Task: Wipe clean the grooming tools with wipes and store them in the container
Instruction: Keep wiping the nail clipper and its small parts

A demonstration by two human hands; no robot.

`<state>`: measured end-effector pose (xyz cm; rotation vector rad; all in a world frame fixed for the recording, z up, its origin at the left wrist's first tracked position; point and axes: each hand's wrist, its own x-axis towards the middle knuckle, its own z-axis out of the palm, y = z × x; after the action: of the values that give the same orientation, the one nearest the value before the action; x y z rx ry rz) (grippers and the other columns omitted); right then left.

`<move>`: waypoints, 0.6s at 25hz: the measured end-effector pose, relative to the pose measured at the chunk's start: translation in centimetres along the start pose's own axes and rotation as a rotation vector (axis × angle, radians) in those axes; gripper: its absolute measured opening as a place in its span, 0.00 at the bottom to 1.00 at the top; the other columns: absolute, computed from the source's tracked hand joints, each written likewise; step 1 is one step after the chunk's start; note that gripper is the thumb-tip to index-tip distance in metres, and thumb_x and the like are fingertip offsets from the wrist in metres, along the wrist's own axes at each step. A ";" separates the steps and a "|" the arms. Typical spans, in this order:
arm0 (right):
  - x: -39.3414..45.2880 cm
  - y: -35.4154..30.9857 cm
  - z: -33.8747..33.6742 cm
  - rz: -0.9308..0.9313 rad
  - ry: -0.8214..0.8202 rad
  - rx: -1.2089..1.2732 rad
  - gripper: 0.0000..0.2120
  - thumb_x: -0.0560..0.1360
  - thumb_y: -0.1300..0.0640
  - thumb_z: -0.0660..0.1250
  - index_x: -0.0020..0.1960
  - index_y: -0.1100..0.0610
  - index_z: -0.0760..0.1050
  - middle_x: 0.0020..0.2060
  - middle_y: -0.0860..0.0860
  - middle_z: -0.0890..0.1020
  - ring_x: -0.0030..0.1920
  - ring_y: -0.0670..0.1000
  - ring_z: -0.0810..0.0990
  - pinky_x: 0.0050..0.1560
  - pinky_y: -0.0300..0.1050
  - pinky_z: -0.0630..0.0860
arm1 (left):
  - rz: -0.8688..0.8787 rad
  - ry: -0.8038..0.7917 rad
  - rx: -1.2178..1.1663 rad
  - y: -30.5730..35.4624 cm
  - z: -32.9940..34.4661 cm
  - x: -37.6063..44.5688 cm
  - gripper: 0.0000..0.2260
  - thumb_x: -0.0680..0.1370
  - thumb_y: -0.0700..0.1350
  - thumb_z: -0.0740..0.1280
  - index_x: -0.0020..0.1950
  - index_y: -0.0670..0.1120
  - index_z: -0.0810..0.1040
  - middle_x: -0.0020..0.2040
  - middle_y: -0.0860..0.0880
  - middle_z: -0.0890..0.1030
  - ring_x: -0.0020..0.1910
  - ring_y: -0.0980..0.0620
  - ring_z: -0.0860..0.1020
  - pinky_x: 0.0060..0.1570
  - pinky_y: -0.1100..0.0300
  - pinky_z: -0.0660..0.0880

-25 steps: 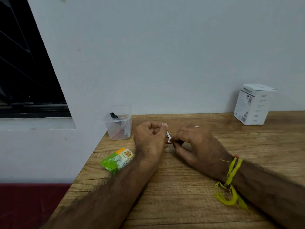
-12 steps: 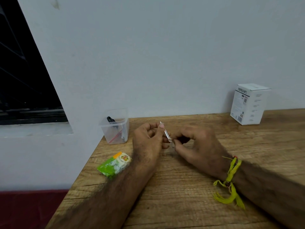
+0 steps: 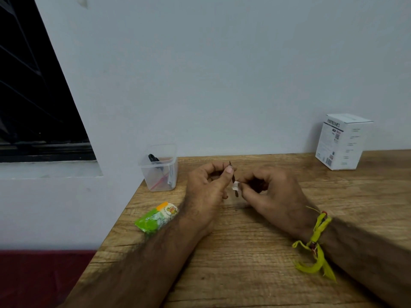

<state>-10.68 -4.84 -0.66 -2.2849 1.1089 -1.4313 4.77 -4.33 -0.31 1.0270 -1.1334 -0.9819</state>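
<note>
My left hand [image 3: 205, 188] pinches a thin dark metal grooming tool [image 3: 233, 177] between thumb and fingers, holding it nearly upright above the wooden table [image 3: 244, 263]. My right hand [image 3: 270, 193] pinches a small white wipe [image 3: 235, 186] around the tool's lower part. A clear plastic container [image 3: 159, 167] stands at the table's back left corner with a black-handled tool and other thin tools inside. A green wipes packet [image 3: 155, 217] lies left of my left forearm.
A white printed box [image 3: 341, 144] stands at the back right against the grey wall. The table's left edge runs diagonally past the packet, with a red surface below it. A dark window is at the far left.
Both hands stayed together over the table. The tool now stands more upright in my left hand, and the white wipe shows lower along it in my right fingers.
</note>
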 end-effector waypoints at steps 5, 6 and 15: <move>0.2 -0.4 -0.3 0.133 -0.086 0.115 0.05 0.73 0.62 0.74 0.40 0.53 0.84 0.34 0.48 0.85 0.35 0.47 0.83 0.38 0.44 0.80 | 0.001 -0.025 -0.032 0.1 0.1 -0.1 0.02 0.77 0.37 0.71 0.48 0.43 0.83 0.39 0.53 0.85 0.35 0.57 0.78 0.28 0.63 0.72; 0.2 -0.4 -0.3 0.124 -0.125 0.112 0.05 0.73 0.62 0.73 0.40 0.54 0.84 0.34 0.48 0.85 0.35 0.46 0.83 0.37 0.42 0.79 | 0.000 -0.028 -0.033 0.1 0.2 -0.2 0.03 0.77 0.37 0.71 0.48 0.44 0.82 0.38 0.53 0.85 0.33 0.58 0.78 0.28 0.64 0.71; 0.5 0.1 -0.2 0.278 -0.026 0.082 0.04 0.74 0.60 0.72 0.41 0.53 0.84 0.32 0.47 0.84 0.32 0.42 0.80 0.34 0.35 0.75 | -0.017 -0.078 -0.063 0.3 0.2 -0.5 0.03 0.77 0.37 0.71 0.49 0.42 0.83 0.41 0.51 0.85 0.41 0.51 0.77 0.29 0.61 0.69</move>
<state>-10.75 -5.21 -0.24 -1.9948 1.2759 -1.3088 4.58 -3.83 -0.06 0.9561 -1.1520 -1.0720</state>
